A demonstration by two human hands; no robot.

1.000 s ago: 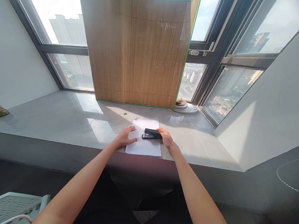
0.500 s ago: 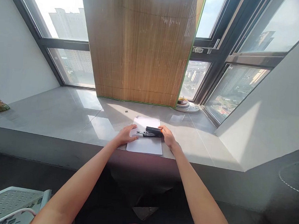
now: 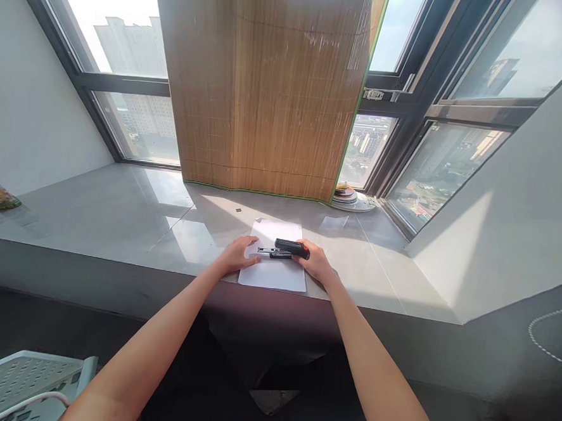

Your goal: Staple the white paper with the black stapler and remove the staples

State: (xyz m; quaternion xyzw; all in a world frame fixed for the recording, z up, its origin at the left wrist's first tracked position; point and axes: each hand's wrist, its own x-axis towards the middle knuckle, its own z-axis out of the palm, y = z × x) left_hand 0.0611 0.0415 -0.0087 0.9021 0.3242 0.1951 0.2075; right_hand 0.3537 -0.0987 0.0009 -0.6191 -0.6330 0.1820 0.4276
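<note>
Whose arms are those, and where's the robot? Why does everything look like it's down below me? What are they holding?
There's no robot here: those are a person's own bare arms. The camera sits on the person's head, looking forward and down, so you see nearly what they see. A sheet of white paper lies on a pale ledge by a window. The right hand holds a black stapler over it, with a silver strip poking out. The left hand rests at the paper's left edge. Behind hangs a brown blind, with stacked plates near its lower right corner.
</note>
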